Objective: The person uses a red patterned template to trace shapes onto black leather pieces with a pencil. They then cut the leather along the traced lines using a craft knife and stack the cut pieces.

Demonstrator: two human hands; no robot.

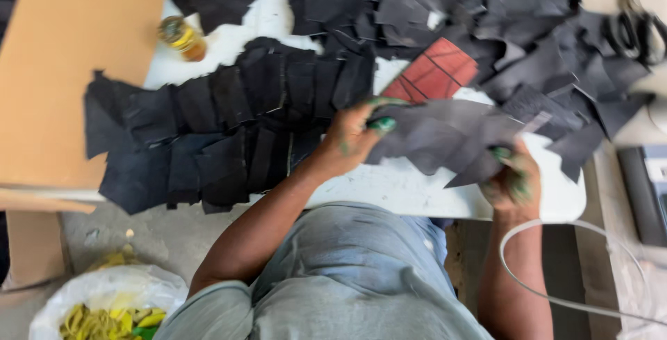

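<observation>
**Both hands on a dark cut piece at the bench edge**

The left hand [351, 138] and right hand [513, 181], both smeared with green, grip one dark grey cut piece [445, 138] between them. The left hand pinches its left edge with thumb and fingers; the right hand is clenched around its lower right corner. The piece hangs just over the near edge of the white bench [417, 191], slightly blurred.

To the left of the hands, a row of overlapping black pieces [222, 131] lies fanned across the bench, reaching onto a brown board [69, 69] at the bench's left side. A loose heap of black pieces [486, 13] covers the far and right part of the bench. A red piece [434, 72] with dark lines shows between the heap and the held piece.

Containers: a small bottle [182, 38] holding yellowish liquid stands on the bench beyond the row, near the board. On the floor at lower left, a white plastic bag [104, 298] sits open, filled with yellow scraps [104, 320] and a bit of green.

A white cable [577, 225] loops beside the right forearm.
</observation>
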